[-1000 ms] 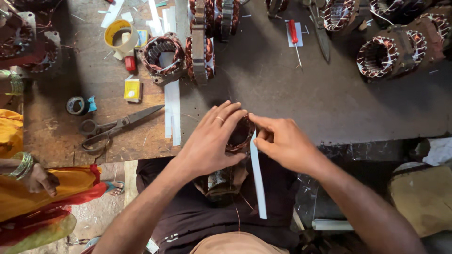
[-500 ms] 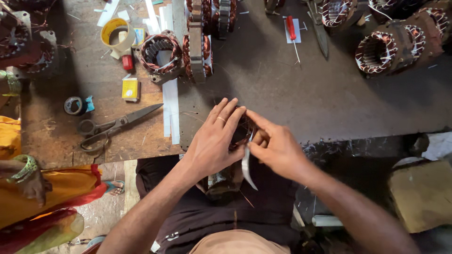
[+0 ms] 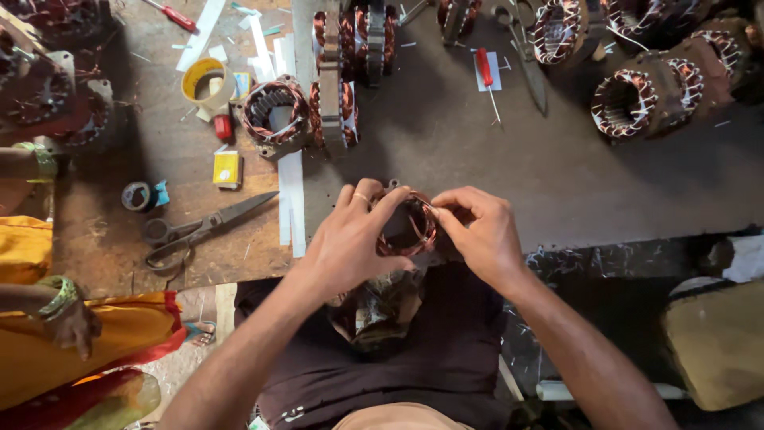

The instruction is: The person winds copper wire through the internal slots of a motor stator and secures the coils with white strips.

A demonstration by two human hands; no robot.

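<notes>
Stator core (image 3: 407,227) with copper windings sits at the near edge of the dark workbench (image 3: 557,175), gripped between both of the person's hands just above the lap. The left hand (image 3: 350,243) wraps around its left side, fingers curled over the top rim to steady it, while the right hand (image 3: 481,235) pinches narrowly at the right rim, thumb and forefinger closed on something thin at the winding; what exactly is pinched is too small to tell. The step in hand looks like seating or tucking material into a slot of the winding. A next move would likely call for a firm hold from the left hand and a fine, controlled push along the slot by the right fingertips, without snagging the copper wire. Farther off lie scissors (image 3: 195,231) to the left, white paper strips (image 3: 290,195) just beside them, a yellow tape roll (image 3: 208,84), and more wound stators (image 3: 637,99) at the far right.
</notes>
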